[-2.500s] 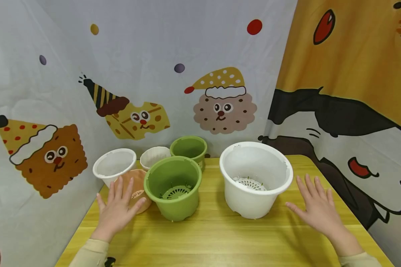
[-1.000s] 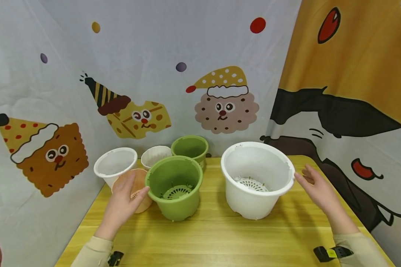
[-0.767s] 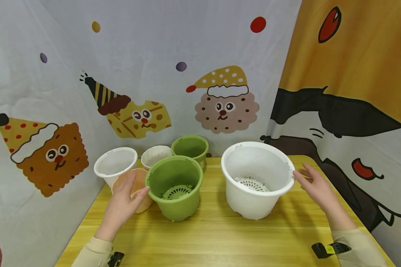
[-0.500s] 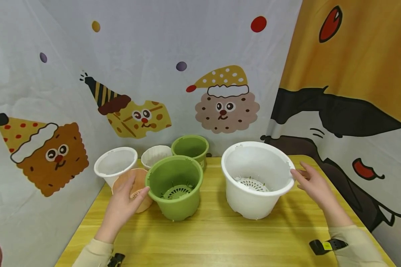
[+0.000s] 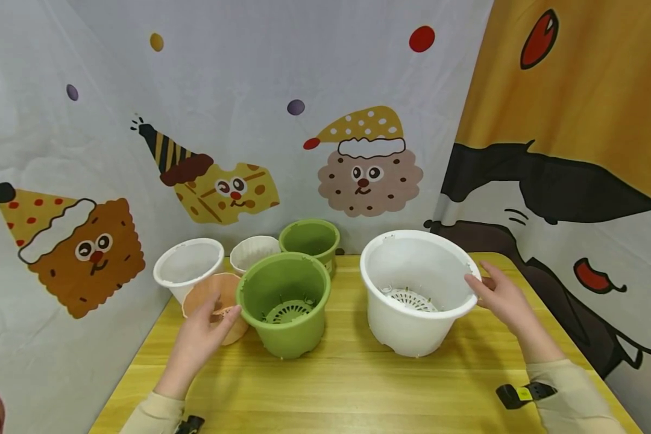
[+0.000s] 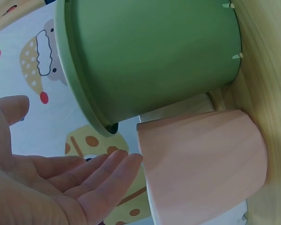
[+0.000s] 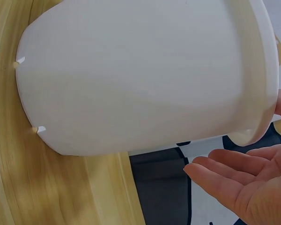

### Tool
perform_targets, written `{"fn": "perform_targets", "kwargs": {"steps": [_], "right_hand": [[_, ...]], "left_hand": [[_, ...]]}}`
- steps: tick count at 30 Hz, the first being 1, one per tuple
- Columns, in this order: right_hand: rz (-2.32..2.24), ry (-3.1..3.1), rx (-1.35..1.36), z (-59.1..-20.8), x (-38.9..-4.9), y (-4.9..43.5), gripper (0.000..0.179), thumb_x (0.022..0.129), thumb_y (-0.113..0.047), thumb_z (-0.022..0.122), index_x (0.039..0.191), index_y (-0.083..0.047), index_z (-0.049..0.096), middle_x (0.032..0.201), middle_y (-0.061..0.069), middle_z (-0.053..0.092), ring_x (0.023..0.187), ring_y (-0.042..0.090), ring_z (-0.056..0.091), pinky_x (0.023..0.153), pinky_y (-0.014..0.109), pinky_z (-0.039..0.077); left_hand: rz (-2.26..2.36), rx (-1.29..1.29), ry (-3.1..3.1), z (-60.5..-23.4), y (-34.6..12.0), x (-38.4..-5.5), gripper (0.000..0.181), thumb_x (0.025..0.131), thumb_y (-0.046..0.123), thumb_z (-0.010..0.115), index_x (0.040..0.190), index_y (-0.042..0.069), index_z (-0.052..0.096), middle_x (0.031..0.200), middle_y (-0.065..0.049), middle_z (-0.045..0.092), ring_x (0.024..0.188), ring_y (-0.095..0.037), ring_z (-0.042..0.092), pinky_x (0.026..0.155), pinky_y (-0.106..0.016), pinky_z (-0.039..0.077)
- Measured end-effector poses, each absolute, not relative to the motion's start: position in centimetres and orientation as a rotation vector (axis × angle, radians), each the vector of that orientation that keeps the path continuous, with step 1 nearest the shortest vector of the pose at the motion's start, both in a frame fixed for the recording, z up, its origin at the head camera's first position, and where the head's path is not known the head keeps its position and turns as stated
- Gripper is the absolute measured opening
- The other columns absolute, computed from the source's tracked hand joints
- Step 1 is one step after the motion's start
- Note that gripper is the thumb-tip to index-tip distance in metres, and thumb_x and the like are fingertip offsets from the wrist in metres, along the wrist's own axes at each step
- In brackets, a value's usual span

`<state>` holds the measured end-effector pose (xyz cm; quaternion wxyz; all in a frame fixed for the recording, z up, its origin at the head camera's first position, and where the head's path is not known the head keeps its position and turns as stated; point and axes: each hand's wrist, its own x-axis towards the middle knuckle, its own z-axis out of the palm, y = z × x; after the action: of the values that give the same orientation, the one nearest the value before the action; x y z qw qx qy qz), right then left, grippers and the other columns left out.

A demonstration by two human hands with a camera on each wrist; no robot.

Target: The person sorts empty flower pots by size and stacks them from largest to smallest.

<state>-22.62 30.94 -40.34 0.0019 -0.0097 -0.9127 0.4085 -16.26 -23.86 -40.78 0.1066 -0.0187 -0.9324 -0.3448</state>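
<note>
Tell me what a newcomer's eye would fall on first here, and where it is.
Probably the large white pot on the right of the wooden table, with the right hand at its rim. Next, the front green pot left of it, beside the left hand. Behind, a cartoon cheese brightens the pale backdrop.

Left of the front green pot (image 5: 290,337) are the left grip (image 5: 198,340) and peach pot (image 5: 210,290); right of it, the big white pot (image 5: 407,331) and right grip (image 5: 503,301).
</note>
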Motion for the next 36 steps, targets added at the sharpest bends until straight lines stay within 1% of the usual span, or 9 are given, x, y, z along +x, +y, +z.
{"fn": "perform_targets", "kwargs": {"steps": [5,10,16,20,23,25,28,31,36], "right_hand": [[1.308,-2.853,-0.008,-40.3,-22.7,30.7,0.089,0.101,-0.053,0.044,0.153,0.01,0.009,0.141,0.043,0.035,0.122,0.054,0.048,0.089,0.054,0.054],[1.333,-2.824,0.02,-40.5,-22.7,30.6,0.08,0.104,-0.046,0.044,0.154,0.008,0.013,0.14,0.041,0.039,0.119,0.052,0.051,0.088,0.055,0.054],[1.367,-2.789,0.048,-40.8,-22.8,30.5,0.07,0.105,-0.04,0.044,0.153,0.006,0.021,0.133,0.037,0.047,0.11,0.045,0.058,0.083,0.047,0.058],[1.39,-2.766,0.062,-40.8,-22.8,30.5,0.067,0.106,-0.037,0.043,0.153,0.005,0.023,0.131,0.036,0.049,0.108,0.043,0.058,0.08,0.042,0.059],[1.407,-2.75,0.076,-40.9,-22.8,30.5,0.065,0.106,-0.035,0.042,0.154,0.005,0.022,0.134,0.036,0.047,0.111,0.045,0.057,0.08,0.04,0.059],[1.424,-2.74,0.084,-40.9,-22.7,30.5,0.065,0.107,-0.034,0.041,0.154,0.005,0.02,0.135,0.036,0.045,0.112,0.047,0.056,0.08,0.039,0.059],[1.455,-2.722,0.094,-41.0,-22.7,30.5,0.064,0.107,-0.033,0.04,0.154,0.005,0.02,0.135,0.037,0.045,0.112,0.047,0.056,0.078,0.033,0.059],[1.492,-2.704,0.107,-41.1,-22.8,30.5,0.063,0.108,-0.031,0.038,0.155,0.005,0.018,0.136,0.037,0.043,0.112,0.046,0.055,0.076,0.028,0.058],[1.5,-2.69,0.109,-41.3,-22.8,30.5,0.062,0.108,-0.03,0.035,0.155,0.006,0.016,0.14,0.037,0.04,0.113,0.046,0.054,0.075,0.026,0.057]], "left_hand": [[-1.065,-0.035,-2.748,-41.1,-23.8,-16.4,0.072,0.1,0.047,0.054,0.142,-0.01,0.042,0.129,-0.034,0.056,0.107,-0.045,0.063,0.092,-0.058,0.05],[-1.154,-0.028,-2.733,-41.6,-23.7,-16.7,0.068,0.1,0.043,0.055,0.139,-0.011,0.045,0.128,-0.032,0.058,0.11,-0.042,0.062,0.095,-0.053,0.05],[-1.236,0.004,-2.716,-42.1,-23.4,-17.0,0.068,0.1,0.042,0.056,0.139,-0.013,0.045,0.122,-0.027,0.063,0.11,-0.041,0.062,0.093,-0.051,0.052],[-1.333,0.046,-2.704,-42.3,-23.2,-17.1,0.07,0.099,0.044,0.057,0.14,-0.011,0.044,0.123,-0.028,0.062,0.112,-0.042,0.061,0.08,-0.042,0.059],[-1.435,0.085,-2.684,-42.4,-23.0,-17.3,0.071,0.099,0.046,0.057,0.142,-0.009,0.043,0.127,-0.03,0.06,0.114,-0.042,0.06,0.069,-0.035,0.061],[-1.489,0.1,-2.667,-42.6,-22.8,-17.4,0.07,0.099,0.046,0.057,0.143,-0.007,0.043,0.128,-0.031,0.058,0.113,-0.042,0.061,0.067,-0.034,0.061],[-1.54,0.118,-2.65,-42.8,-22.6,-17.7,0.068,0.098,0.047,0.058,0.142,-0.004,0.046,0.129,-0.031,0.058,0.111,-0.041,0.063,0.068,-0.036,0.061],[-1.588,0.14,-2.637,-42.9,-22.5,-18.0,0.065,0.098,0.046,0.057,0.14,-0.003,0.049,0.128,-0.031,0.058,0.103,-0.037,0.066,0.068,-0.037,0.061],[-1.634,0.172,-2.623,-43.1,-22.2,-18.4,0.058,0.099,0.042,0.058,0.134,-0.004,0.052,0.122,-0.03,0.062,0.089,-0.027,0.069,0.065,-0.038,0.061]]}}
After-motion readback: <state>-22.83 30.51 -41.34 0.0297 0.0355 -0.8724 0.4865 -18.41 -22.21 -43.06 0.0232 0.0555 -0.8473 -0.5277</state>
